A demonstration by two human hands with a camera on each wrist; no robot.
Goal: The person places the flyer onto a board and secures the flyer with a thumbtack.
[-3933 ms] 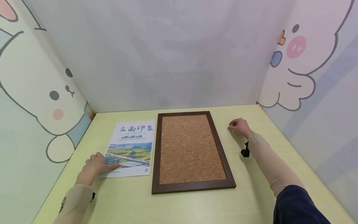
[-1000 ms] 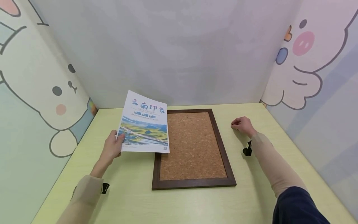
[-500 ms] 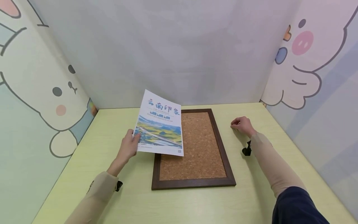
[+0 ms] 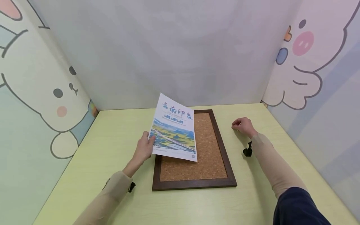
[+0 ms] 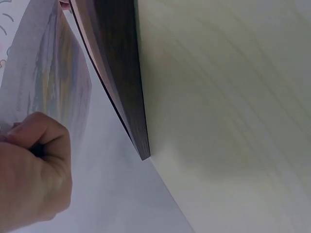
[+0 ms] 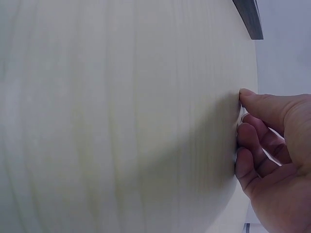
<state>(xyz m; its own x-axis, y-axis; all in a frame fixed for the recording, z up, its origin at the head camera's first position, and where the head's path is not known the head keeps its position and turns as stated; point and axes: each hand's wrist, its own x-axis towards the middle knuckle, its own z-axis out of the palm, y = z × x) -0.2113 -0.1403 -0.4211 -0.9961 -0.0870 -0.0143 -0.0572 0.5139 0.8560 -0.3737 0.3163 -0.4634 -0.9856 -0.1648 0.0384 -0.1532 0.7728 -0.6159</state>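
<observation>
In the head view my left hand (image 4: 144, 147) pinches the lower left edge of a printed poster (image 4: 175, 131). The sheet, with blue lettering above a landscape picture, is tilted over the left part of a cork board (image 4: 208, 162). From the left wrist, curled fingers of the left hand (image 5: 36, 170) show against the back of the poster (image 5: 48, 77), beside the board's dark frame (image 5: 119, 73). My right hand (image 4: 245, 126) rests on the table to the right of the board. In the right wrist view the right hand (image 6: 277, 155) has loosely curled fingers with nothing seen between them.
The brown-framed board lies flat on a pale yellow-green table (image 4: 123, 200). A grey back wall (image 4: 180, 56) and two side walls with cartoon animals enclose the table. Small black devices (image 4: 247, 150) sit at both wrists.
The poster lay flat left of the board; my left hand has lifted it and carried it right, over the board's left part. The right hand has stayed in place.
</observation>
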